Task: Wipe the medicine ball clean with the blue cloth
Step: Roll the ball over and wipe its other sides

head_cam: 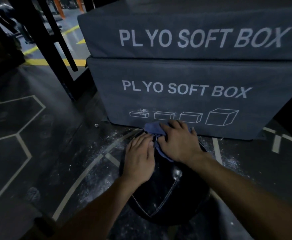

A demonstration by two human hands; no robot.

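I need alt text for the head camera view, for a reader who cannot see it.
A right hand presses a blue cloth on a black medicine ball while the left hand rests flat on the ball. Behind stand two stacked grey boxes marked PLYO SOFT BOX.

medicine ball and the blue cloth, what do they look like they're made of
Medicine ball: looks like black leather or a synthetic lookalike, slightly glossy, with pale stitched seams between panels and white dust on it. Blue cloth: soft matte fabric, bunched and folded under the right hand; the weave is too blurred to name.
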